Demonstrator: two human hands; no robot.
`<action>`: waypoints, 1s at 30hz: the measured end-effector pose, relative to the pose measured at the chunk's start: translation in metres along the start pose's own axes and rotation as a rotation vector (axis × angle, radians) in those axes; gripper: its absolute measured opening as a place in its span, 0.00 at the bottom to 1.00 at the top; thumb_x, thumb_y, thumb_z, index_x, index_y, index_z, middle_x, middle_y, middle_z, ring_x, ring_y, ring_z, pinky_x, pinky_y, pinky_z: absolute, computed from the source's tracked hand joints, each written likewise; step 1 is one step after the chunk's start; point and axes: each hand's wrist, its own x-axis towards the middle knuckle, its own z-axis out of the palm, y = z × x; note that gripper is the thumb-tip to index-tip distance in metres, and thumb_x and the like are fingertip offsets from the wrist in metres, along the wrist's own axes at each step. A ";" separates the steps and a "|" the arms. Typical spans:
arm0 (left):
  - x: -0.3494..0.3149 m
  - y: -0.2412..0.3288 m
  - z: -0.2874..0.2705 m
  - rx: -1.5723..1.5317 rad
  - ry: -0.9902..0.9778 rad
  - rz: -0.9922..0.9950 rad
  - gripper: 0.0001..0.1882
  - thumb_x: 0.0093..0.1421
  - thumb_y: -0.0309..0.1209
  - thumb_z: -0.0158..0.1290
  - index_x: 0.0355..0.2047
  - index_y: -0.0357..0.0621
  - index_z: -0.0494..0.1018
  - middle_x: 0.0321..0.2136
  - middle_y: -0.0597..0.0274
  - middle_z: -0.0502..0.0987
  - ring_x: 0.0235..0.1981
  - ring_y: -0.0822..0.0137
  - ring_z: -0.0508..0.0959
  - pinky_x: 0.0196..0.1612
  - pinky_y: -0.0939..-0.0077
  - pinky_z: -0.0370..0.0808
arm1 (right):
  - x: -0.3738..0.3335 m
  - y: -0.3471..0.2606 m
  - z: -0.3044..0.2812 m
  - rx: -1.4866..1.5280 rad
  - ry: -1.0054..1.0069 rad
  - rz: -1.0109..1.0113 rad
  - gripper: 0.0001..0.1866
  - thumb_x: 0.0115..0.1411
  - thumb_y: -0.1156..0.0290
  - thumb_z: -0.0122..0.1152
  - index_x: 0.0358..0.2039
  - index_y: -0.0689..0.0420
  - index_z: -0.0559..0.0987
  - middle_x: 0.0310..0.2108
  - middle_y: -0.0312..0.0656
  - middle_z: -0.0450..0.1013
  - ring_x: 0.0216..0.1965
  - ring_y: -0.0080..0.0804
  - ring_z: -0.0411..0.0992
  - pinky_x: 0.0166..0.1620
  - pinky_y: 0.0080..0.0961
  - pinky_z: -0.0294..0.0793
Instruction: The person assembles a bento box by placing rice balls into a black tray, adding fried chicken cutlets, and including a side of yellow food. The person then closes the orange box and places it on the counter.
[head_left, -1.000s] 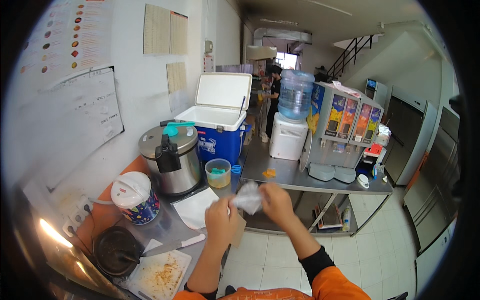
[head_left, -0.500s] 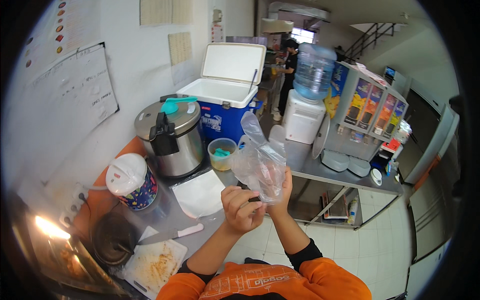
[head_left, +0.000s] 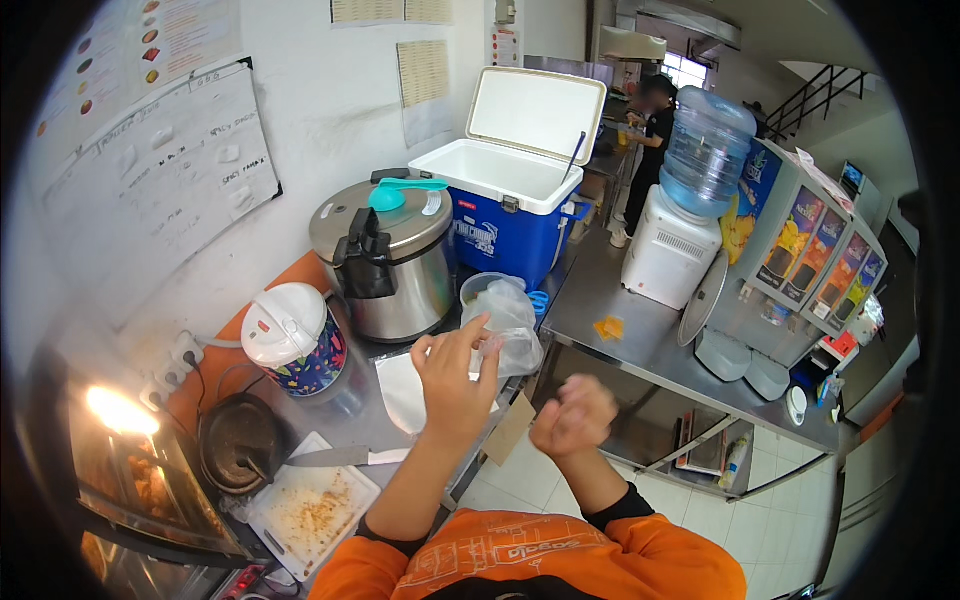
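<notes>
My left hand (head_left: 458,375) is raised in front of me, thumb and fingers pinching a thin, clear plastic bag (head_left: 517,345). The bag hangs loosely on the far side of my fingers and covers part of a round clear tub (head_left: 478,288). To the right, my right hand (head_left: 575,415) is apart from the bag. Its fingers look curled but are smeared by motion, so its grip is unclear. White sheets (head_left: 398,392) lie on the counter just left of my left hand. Blue handles (head_left: 538,302) stick out beside the tub.
A steel cooker (head_left: 395,280) with a turquoise scoop on its lid stands beside an open blue cooler (head_left: 500,235). Nearer are a patterned jar (head_left: 300,350), a knife (head_left: 330,457) and a stained cutting board (head_left: 315,510). A water dispenser (head_left: 670,250) and drink machine (head_left: 800,270) stand right.
My hands have separated: the right has come away from the plastic bag, while the left keeps hold. The bag sits lower and more crumpled. The view has turned left.
</notes>
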 end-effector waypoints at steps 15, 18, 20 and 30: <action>-0.050 -0.020 0.029 0.158 0.190 0.524 0.16 0.44 0.21 0.64 0.34 0.50 0.77 0.32 0.67 0.74 0.30 0.66 0.71 0.35 0.69 0.64 | 0.013 0.002 0.010 1.199 0.013 1.583 0.33 0.72 0.49 0.41 0.67 0.61 0.58 0.66 0.49 0.60 0.64 0.43 0.62 0.62 0.35 0.68; -0.056 -0.020 0.031 0.091 0.147 0.518 0.17 0.44 0.20 0.64 0.35 0.48 0.77 0.31 0.67 0.74 0.30 0.66 0.73 0.34 0.70 0.64 | 0.010 0.007 0.009 1.446 -0.087 1.527 0.39 0.68 0.38 0.35 0.68 0.54 0.57 0.66 0.46 0.59 0.63 0.44 0.63 0.67 0.47 0.58; -0.060 -0.018 0.032 0.071 0.159 0.511 0.15 0.44 0.20 0.64 0.33 0.47 0.77 0.31 0.68 0.74 0.31 0.66 0.74 0.34 0.70 0.65 | 0.007 0.013 0.011 1.361 -0.031 1.512 0.40 0.66 0.36 0.35 0.69 0.51 0.55 0.68 0.44 0.57 0.65 0.44 0.60 0.68 0.52 0.55; -0.080 -0.006 0.043 0.012 0.050 0.496 0.11 0.46 0.24 0.62 0.32 0.43 0.79 0.32 0.67 0.75 0.33 0.68 0.76 0.36 0.73 0.68 | 0.012 0.030 0.008 1.469 -0.250 1.525 0.44 0.63 0.35 0.43 0.72 0.47 0.49 0.69 0.40 0.51 0.68 0.44 0.52 0.67 0.56 0.54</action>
